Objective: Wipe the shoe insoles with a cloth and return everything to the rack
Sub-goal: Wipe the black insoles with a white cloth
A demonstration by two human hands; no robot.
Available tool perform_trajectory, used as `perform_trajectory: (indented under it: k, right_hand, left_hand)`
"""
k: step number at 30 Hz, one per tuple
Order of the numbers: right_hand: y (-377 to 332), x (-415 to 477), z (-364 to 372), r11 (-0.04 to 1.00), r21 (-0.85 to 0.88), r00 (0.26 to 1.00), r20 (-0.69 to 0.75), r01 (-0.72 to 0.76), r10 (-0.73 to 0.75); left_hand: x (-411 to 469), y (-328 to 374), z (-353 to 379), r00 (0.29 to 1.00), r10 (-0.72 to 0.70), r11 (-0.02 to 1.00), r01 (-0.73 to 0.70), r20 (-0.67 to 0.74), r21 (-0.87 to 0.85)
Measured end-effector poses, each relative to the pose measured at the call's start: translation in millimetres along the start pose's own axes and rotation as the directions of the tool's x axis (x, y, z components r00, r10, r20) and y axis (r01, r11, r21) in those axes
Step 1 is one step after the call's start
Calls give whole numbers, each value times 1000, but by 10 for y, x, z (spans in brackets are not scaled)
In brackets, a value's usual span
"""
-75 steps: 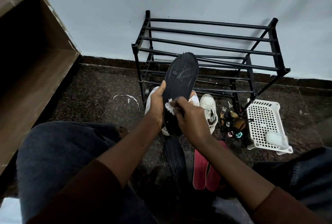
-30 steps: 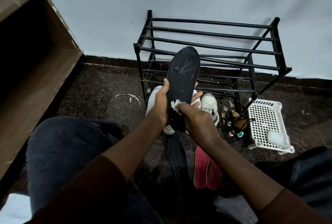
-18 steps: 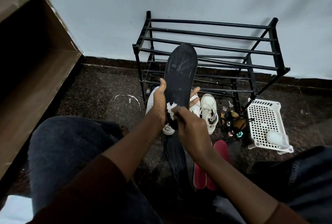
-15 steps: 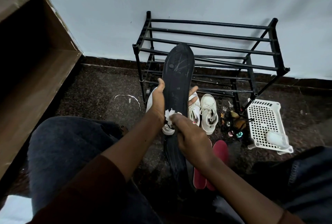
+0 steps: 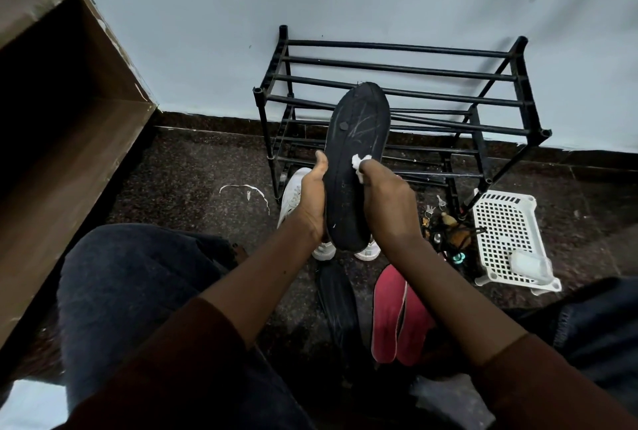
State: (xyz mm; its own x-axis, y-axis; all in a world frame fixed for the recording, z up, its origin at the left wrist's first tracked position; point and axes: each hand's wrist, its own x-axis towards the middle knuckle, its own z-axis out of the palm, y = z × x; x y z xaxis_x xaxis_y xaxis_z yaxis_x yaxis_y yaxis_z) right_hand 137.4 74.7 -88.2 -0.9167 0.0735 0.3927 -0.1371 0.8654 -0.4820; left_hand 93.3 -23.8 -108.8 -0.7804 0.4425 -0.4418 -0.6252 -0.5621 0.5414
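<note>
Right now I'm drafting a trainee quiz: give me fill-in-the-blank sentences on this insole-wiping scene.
The insole held by the left hand is coloured ____.
The right hand presses a white ____ against it.
The two insoles lying nearest the white basket are ____.
Missing words: black; cloth; red.

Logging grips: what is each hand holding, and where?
Left hand grips the black insole by its lower left edge; right hand pinches a cloth against it.
</note>
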Motion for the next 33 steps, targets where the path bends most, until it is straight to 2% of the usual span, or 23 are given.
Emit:
perform_trajectory:
  k: [6,10,13,17,20,23,28,33]
  right_hand:
    - [-3,-334,37,992,125,1000,22,-14,12]
    - [-97,-666,32,978,195,996,18,78,-83]
    - [-122,-812,37,973,162,986,-9,168,-168]
    - [-24,-677,52,981,118,985,64,154,-162]
    - [-3,-459,45,992,63,992,64,107,-111]
    - [4,-193,18,999,40,1000,0,27,-27]
    - [99,134,20,989,94,989,-86,-114,122]
    - [98,25,73,976,181,987,-80,-123,139]
  left_hand:
    - [-8,-51,4,996,-63,995,68,69,-79]
    - [17,-40,-54,994,-27,982,46,107,-182]
    - [6,-32,-46,991,-8,977,37,136,-209]
    - [-7,-36,-15,993,-11,983,32,118,-179]
    - [-58,-13,25,995,-28,990,41,92,-134]
    - [-79,-32,49,998,-13,998,16,64,-59]
    - [-36,-65,19,1000,13,1000,-13,-8,18]
    - [-14,-62,3,1000,15,1000,-15,-16,18]
